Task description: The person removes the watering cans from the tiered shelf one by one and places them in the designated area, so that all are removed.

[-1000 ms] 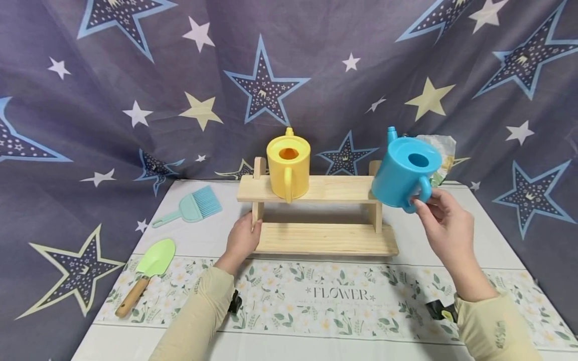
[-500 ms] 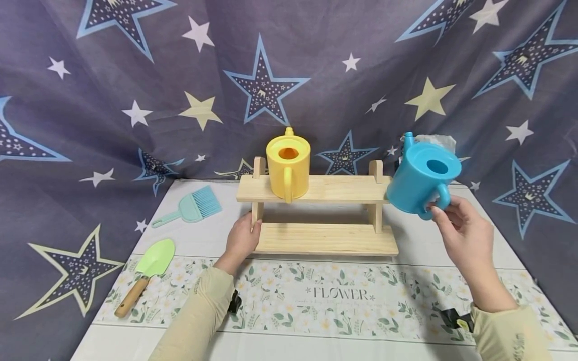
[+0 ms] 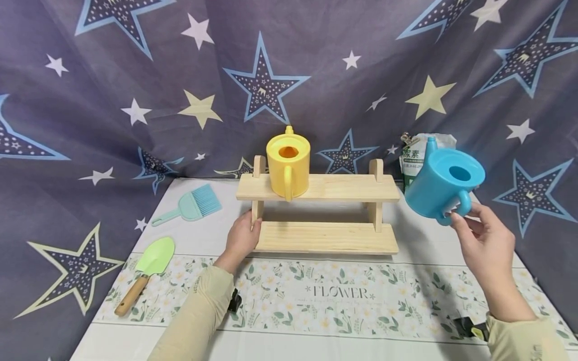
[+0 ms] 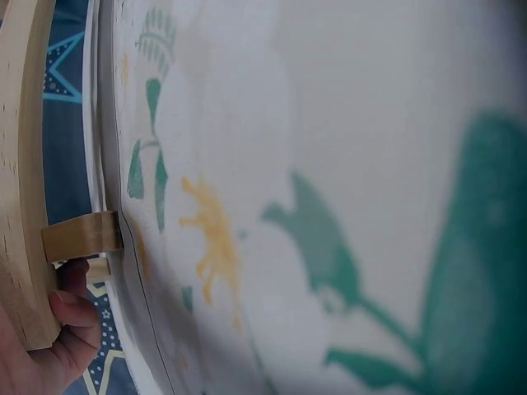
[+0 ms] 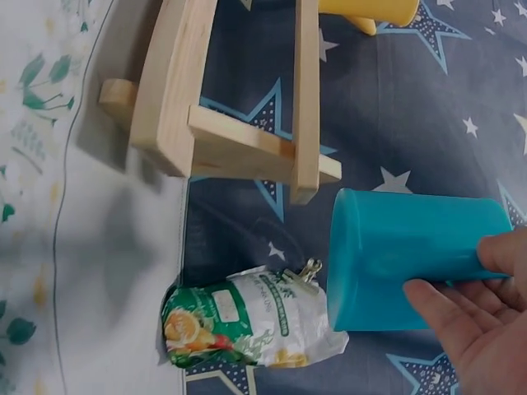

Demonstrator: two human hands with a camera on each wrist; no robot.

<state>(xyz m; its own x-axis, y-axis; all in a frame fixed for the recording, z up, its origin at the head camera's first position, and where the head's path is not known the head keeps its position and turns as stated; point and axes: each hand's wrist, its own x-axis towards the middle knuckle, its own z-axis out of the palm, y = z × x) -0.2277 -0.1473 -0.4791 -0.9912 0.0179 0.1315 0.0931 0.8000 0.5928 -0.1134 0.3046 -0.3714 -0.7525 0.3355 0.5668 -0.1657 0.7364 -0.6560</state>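
A two-tier wooden shelf (image 3: 329, 237) stands mid-table in the head view. My left hand (image 3: 243, 238) grips the left end of its lower board; the left wrist view shows fingers (image 4: 72, 311) curled at the wood. On the upper board, toward the left, sits a yellow watering can (image 3: 289, 170), its handle facing me. To the right of the shelf my right hand (image 3: 488, 245) holds a blue watering can (image 3: 438, 185) by the handle, raised and slightly tilted. In the right wrist view the blue can's base (image 5: 344, 259) points toward the shelf side.
A green and white bag (image 5: 247, 321) with a metal clip (image 5: 309, 273) stands behind the blue can. At left lie a teal brush (image 3: 191, 207) and a green trowel (image 3: 155, 256) with a wooden handle. A star-patterned curtain (image 3: 162, 75) hangs behind the table.
The blue watering can has moved right in my right hand, away from the shelf's right end, uncovering the upper board's end and more of the bag. The left hand stays in place.
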